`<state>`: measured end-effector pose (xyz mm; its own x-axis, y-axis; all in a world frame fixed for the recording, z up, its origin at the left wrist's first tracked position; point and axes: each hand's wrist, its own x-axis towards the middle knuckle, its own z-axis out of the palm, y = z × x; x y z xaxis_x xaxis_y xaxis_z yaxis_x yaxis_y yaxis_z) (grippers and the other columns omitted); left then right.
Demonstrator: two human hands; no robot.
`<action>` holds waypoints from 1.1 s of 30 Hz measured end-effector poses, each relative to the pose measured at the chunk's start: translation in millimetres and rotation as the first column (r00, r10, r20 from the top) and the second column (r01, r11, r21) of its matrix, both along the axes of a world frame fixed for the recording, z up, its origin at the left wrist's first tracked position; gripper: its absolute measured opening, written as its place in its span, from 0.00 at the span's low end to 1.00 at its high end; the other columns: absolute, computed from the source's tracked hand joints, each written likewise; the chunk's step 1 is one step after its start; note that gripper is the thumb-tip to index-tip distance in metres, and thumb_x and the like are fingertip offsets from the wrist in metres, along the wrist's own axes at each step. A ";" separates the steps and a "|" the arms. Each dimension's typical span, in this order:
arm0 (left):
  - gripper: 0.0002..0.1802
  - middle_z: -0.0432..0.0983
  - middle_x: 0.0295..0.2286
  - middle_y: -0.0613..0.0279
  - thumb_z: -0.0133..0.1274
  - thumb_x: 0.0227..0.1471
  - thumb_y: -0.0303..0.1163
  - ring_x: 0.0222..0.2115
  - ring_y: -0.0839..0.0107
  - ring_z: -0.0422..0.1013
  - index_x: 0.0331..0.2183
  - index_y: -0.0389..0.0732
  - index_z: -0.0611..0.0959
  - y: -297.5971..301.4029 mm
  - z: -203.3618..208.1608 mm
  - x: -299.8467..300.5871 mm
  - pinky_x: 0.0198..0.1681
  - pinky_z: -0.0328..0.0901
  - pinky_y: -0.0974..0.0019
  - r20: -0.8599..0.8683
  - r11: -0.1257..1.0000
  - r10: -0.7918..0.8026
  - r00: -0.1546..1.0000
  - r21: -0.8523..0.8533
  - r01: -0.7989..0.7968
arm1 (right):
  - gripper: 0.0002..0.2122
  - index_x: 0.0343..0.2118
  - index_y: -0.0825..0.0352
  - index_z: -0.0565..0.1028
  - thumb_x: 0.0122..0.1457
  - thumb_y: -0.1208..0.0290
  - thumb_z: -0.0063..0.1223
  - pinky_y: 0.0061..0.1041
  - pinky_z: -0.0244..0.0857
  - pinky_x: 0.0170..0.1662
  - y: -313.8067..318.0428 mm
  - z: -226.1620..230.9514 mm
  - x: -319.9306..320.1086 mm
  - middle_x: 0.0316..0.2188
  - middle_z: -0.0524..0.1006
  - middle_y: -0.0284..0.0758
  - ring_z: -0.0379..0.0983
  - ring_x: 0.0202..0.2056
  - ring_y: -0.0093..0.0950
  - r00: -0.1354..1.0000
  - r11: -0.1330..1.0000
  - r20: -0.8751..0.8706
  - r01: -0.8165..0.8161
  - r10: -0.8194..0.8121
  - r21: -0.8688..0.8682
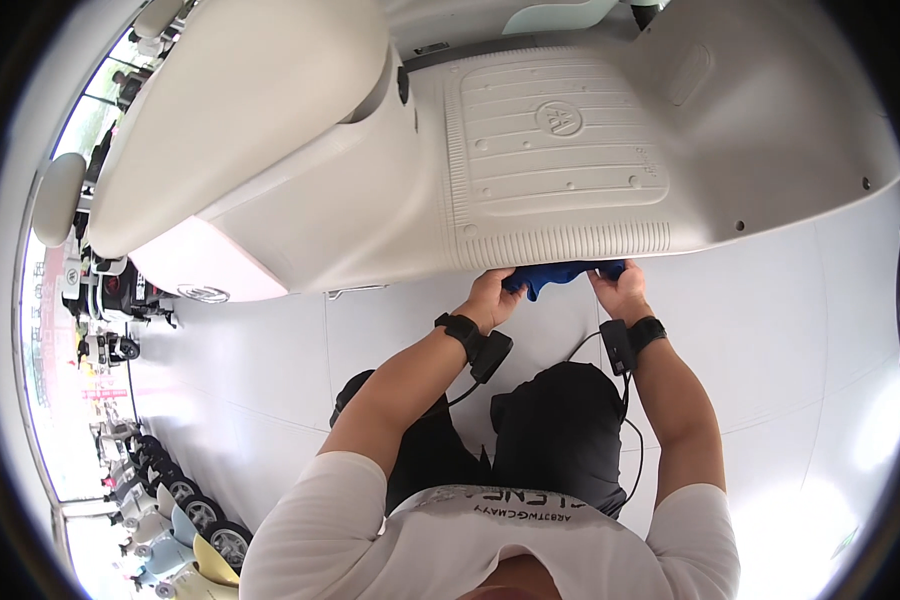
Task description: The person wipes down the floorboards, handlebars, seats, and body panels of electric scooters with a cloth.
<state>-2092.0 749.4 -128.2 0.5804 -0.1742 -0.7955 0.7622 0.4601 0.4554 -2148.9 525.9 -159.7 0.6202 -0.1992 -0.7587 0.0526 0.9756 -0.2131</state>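
A cream electric scooter stands side-on in front of me, its ribbed footboard (560, 140) level with my reach. Against the lower edge of that footboard I hold a blue cloth (550, 277), stretched between both hands. My left hand (490, 298) is closed on the cloth's left end, fingers curled toward the scooter's side. At the other end, my right hand (620, 290) grips the cloth with the thumb up along it. Part of the cloth and some fingertips are hidden under the footboard's rim.
The scooter's long seat (240, 100) bulges at the left, and its front shield (770, 130) rises at the right. Several parked scooters with black wheels (230, 540) line the lower left by the windows. Pale tiled floor (240, 370) lies beneath. Cables hang from black wrist devices (618, 346).
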 end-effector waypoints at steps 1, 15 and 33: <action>0.15 0.70 0.49 0.62 0.52 0.57 0.24 0.51 0.66 0.65 0.47 0.43 0.74 8.6 4.5 -0.5 0.53 0.63 0.56 -0.001 1.000 0.007 1.000 0.003 -0.007 | 0.17 0.55 0.63 0.67 0.68 0.68 0.29 0.47 0.50 0.64 4.7 -5.1 0.4 0.56 0.68 0.37 0.62 0.57 0.36 1.000 1.000 0.016 -0.020 0.019 0.022; 0.12 0.73 0.45 0.59 0.49 0.59 0.25 0.46 0.65 0.69 0.46 0.40 0.73 70.7 55.2 -4.9 0.52 0.64 0.59 0.005 0.987 0.105 0.994 0.118 -0.105 | 0.16 0.50 0.69 0.69 0.68 0.69 0.30 0.39 0.64 0.56 43.9 25.6 4.5 0.50 0.72 0.40 0.68 0.51 0.38 0.946 0.945 0.049 -0.322 0.320 0.048; 0.16 0.75 0.35 0.67 0.51 0.57 0.25 0.36 0.83 0.68 0.48 0.35 0.74 70.4 198.0 -5.3 0.41 0.64 0.76 0.725 0.841 -0.484 0.489 0.540 0.031 | 0.19 0.52 0.67 0.70 0.56 0.71 0.46 0.28 0.72 0.46 7.4 188.4 2.5 0.42 0.76 0.34 0.76 0.41 0.26 0.613 0.761 0.459 -0.444 0.643 -0.473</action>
